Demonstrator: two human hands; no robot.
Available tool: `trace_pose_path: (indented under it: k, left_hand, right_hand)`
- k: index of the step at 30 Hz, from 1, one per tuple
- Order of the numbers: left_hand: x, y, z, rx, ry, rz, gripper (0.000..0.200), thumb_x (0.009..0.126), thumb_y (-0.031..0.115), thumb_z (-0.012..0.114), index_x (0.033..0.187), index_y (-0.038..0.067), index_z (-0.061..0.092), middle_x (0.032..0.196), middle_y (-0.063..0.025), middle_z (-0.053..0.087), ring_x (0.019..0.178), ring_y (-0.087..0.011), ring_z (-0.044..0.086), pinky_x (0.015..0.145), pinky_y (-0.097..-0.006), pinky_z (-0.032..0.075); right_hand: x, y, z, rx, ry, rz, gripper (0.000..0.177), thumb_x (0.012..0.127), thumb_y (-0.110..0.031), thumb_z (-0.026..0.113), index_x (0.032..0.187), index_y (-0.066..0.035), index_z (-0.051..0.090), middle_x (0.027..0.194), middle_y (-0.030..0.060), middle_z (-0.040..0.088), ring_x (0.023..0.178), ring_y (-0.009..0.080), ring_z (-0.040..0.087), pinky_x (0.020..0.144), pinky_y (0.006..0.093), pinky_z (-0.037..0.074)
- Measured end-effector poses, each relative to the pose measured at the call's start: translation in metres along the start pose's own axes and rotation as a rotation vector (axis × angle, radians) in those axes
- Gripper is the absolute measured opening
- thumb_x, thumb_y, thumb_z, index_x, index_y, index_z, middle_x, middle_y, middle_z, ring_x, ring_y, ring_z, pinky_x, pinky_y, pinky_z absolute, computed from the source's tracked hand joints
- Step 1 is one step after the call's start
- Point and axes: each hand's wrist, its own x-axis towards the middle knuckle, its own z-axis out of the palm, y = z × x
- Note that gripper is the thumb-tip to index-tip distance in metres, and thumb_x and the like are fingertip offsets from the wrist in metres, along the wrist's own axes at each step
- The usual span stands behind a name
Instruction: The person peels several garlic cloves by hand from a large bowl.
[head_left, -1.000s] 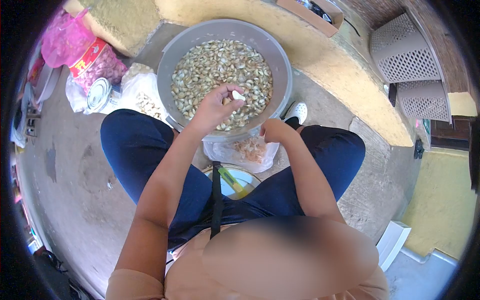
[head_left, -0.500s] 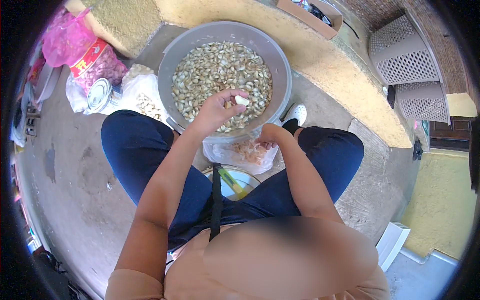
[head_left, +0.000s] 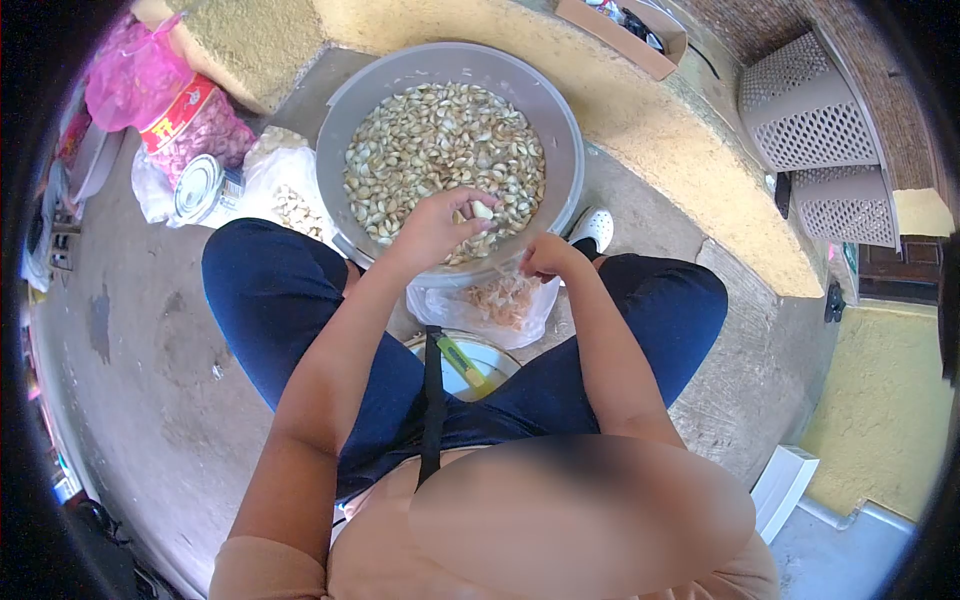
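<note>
Between the thumb and fingers of my left hand (head_left: 440,230) is a pale peeled garlic clove (head_left: 482,210), held over the near part of a big grey tub (head_left: 355,90). Many garlic cloves (head_left: 440,135) fill the tub's inside. My right hand (head_left: 548,257) is at the tub's near right rim, fingers curled together, above a clear plastic bag (head_left: 535,325) with papery brown skins (head_left: 500,298) in it. What its fingers hold, if anything, is too small to make out.
A green cutter (head_left: 462,362) lies on a white lid (head_left: 495,362) between my legs. Pink net bags (head_left: 205,130), a can (head_left: 200,188) and a white bag of cloves (head_left: 295,205) stand left. A low yellow wall (head_left: 640,130) runs behind the tub; crates (head_left: 815,115) are at right.
My right hand has moved slightly up toward the tub's rim, with its fingers more curled. My left hand has shifted a little down, still holding the clove.
</note>
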Motion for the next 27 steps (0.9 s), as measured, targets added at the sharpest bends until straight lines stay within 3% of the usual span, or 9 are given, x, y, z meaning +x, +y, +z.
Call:
trace_pose_path:
  k: [4, 6, 8, 9, 12, 14, 17, 24, 27]
  left_hand:
    - [0.0, -0.01, 0.004, 0.056, -0.004, 0.024, 0.025, 0.071, 0.016, 0.065, 0.094, 0.01, 0.061, 0.072, -0.008, 0.057, 0.065, -0.0185, 0.054, 0.064, -0.03, 0.043]
    - [-0.001, -0.008, 0.005, 0.102, -0.021, 0.023, 0.023, 0.071, 0.015, 0.064, 0.093, 0.009, 0.06, 0.072, -0.0077, 0.057, 0.065, -0.0183, 0.054, 0.063, -0.0296, 0.043]
    - [-0.002, -0.008, 0.006, 0.185, -0.031, 0.042, 0.018, 0.072, 0.012, 0.063, 0.089, 0.008, 0.06, 0.071, -0.0057, 0.058, 0.064, -0.0159, 0.054, 0.063, -0.028, 0.043]
    - [-0.001, -0.013, 0.009, 0.161, -0.02, 0.076, 0.015, 0.072, 0.011, 0.062, 0.086, 0.007, 0.059, 0.071, -0.0062, 0.058, 0.064, -0.0158, 0.055, 0.063, -0.0281, 0.044]
    - [-0.002, -0.022, 0.017, 0.1, -0.021, 0.113, 0.008, 0.074, 0.009, 0.059, 0.08, 0.004, 0.058, 0.071, -0.007, 0.058, 0.065, -0.015, 0.055, 0.061, -0.0279, 0.044]
    - [-0.003, -0.019, 0.02, 0.074, -0.073, 0.053, 0.006, 0.075, 0.007, 0.056, 0.079, 0.003, 0.056, 0.071, -0.0067, 0.057, 0.065, -0.0136, 0.055, 0.059, -0.0271, 0.044]
    - [0.003, -0.014, 0.02, -0.328, 0.027, -0.19, 0.011, 0.075, 0.006, 0.056, 0.085, 0.002, 0.055, 0.07, -0.0046, 0.055, 0.058, -0.0105, 0.051, 0.05, -0.0243, 0.041]
    - [0.009, -0.031, 0.0, -1.156, 0.033, -0.384, 0.023, 0.073, 0.012, 0.043, 0.092, 0.001, 0.049, 0.075, -0.0055, 0.053, 0.059, -0.0113, 0.047, 0.043, -0.0227, 0.034]
    - [0.005, -0.019, -0.003, -1.278, 0.026, -0.385, 0.025, 0.071, 0.011, 0.04, 0.093, 0.002, 0.049, 0.077, -0.0064, 0.052, 0.062, -0.0122, 0.047, 0.048, -0.0227, 0.039]
  right_hand:
    - [0.005, 0.016, -0.005, -0.068, -0.069, 0.125, 0.017, 0.066, -0.01, 0.062, 0.081, -0.001, 0.061, 0.068, 0.0069, 0.059, 0.051, 0.0142, 0.055, 0.048, 0.029, 0.049]
    - [0.017, 0.016, -0.004, -0.05, 0.002, -0.101, 0.02, 0.072, -0.014, 0.057, 0.087, -0.001, 0.059, 0.076, 0.0083, 0.06, 0.057, 0.0157, 0.057, 0.054, 0.0298, 0.05]
    - [0.01, 0.004, -0.005, 0.41, 0.033, -0.198, 0.024, 0.08, -0.021, 0.05, 0.089, 0.0, 0.057, 0.082, 0.0101, 0.06, 0.065, 0.0205, 0.059, 0.06, 0.0325, 0.051]
    - [-0.022, -0.037, -0.006, 0.86, 0.027, -0.176, 0.028, 0.085, -0.026, 0.046, 0.088, 0.0, 0.056, 0.084, 0.0112, 0.059, 0.07, 0.0245, 0.059, 0.063, 0.0349, 0.051]
    - [-0.022, -0.057, 0.011, 1.45, -0.446, -0.4, 0.028, 0.087, -0.028, 0.044, 0.098, -0.004, 0.051, 0.09, 0.0084, 0.056, 0.075, 0.0229, 0.059, 0.063, 0.0334, 0.051]
    - [-0.021, -0.067, 0.026, 1.552, -0.392, -0.402, 0.026, 0.087, -0.027, 0.044, 0.098, -0.005, 0.05, 0.087, 0.0073, 0.055, 0.069, 0.0201, 0.058, 0.061, 0.031, 0.051]
    - [-0.015, -0.072, 0.03, 1.623, -0.301, -0.342, 0.021, 0.086, -0.023, 0.045, 0.093, -0.005, 0.051, 0.08, 0.0055, 0.053, 0.06, 0.0147, 0.053, 0.053, 0.0257, 0.047]
    - [0.029, -0.02, 0.043, 1.454, -0.021, -0.012, 0.011, 0.083, -0.017, 0.046, 0.084, -0.006, 0.047, 0.07, 0.002, 0.053, 0.048, 0.0045, 0.044, 0.036, 0.018, 0.029]
    - [0.041, -0.002, 0.047, 1.407, -0.1, 0.136, 0.009, 0.08, -0.011, 0.046, 0.084, -0.003, 0.048, 0.068, 0.0047, 0.052, 0.048, 0.0091, 0.047, 0.037, 0.0215, 0.037]
